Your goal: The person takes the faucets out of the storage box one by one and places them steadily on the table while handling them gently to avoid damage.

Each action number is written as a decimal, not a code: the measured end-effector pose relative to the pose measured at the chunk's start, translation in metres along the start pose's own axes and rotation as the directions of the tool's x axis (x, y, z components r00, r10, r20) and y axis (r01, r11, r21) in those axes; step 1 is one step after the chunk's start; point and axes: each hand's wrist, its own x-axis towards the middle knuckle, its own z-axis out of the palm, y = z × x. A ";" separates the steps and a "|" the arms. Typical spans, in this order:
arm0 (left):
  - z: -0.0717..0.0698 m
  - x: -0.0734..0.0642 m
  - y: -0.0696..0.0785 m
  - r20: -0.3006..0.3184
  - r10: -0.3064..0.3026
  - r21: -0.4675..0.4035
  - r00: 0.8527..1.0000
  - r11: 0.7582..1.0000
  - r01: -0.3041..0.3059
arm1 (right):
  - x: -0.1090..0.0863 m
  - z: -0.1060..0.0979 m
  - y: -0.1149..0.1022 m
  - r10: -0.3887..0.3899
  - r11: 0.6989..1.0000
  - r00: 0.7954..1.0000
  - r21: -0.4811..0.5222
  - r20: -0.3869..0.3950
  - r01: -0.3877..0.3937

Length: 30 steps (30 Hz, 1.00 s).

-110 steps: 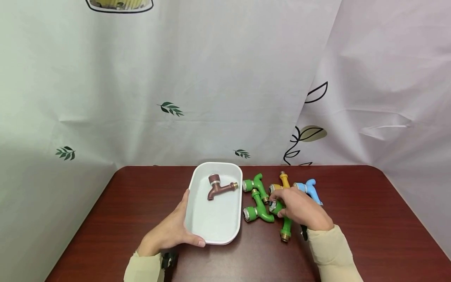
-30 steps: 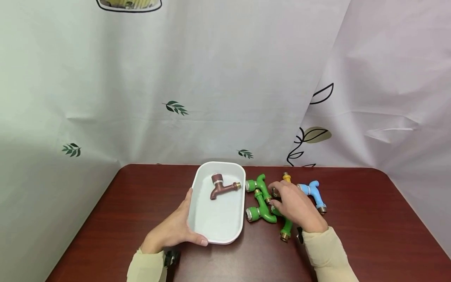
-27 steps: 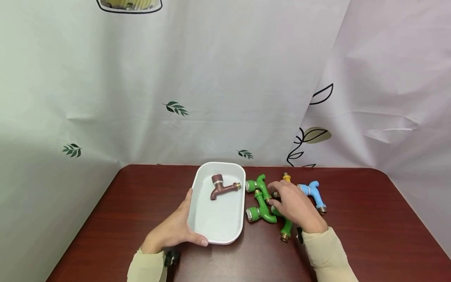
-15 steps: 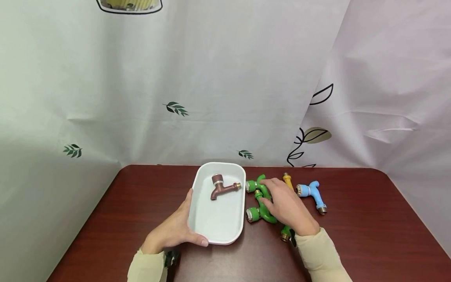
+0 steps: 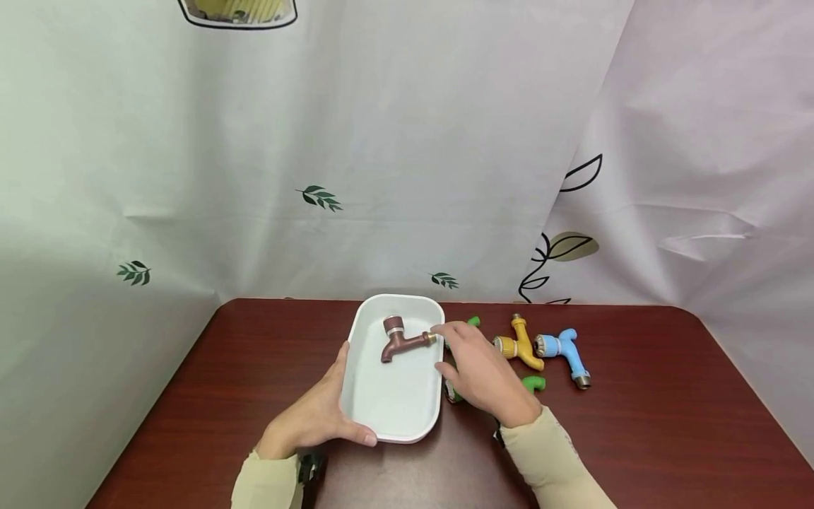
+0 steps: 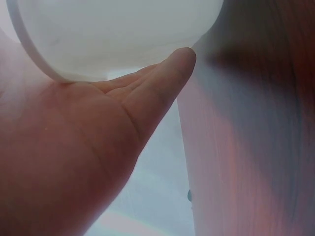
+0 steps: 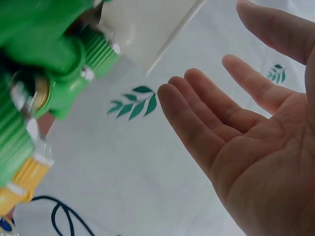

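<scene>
My left hand rests against the white tray, its fingers along the left side and its thumb straight along the near edge. In the left wrist view, the thumb lies just under the tray's wall. A brown tap with a brass end lies in the tray. My right hand holds nothing; its fingertips overlap the tray's right rim, close to that brass end. In the right wrist view, its fingers are spread and lightly bent. Green taps are partly hidden under the right hand.
A yellow tap lies right of the hand, with a blue tap beyond it. All are on the dark red-brown table. A pale printed sheet hangs along the table's back edge.
My right hand has moved left, from above the yellow and green taps to the tray's right rim. The yellow tap is uncovered; the green ones are more hidden. The left hand stays in place.
</scene>
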 end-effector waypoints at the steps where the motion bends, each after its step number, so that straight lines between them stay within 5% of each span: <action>1: 0.000 0.000 0.000 -0.001 0.000 0.001 1.000 1.000 0.000 | 0.001 0.002 -0.001 -0.012 1.000 1.000 0.004 -0.001 0.012; 30: 0.000 0.001 0.000 0.000 0.006 0.014 1.000 1.000 -0.006 | 0.030 0.036 -0.018 -0.128 0.991 0.985 -0.020 0.118 0.131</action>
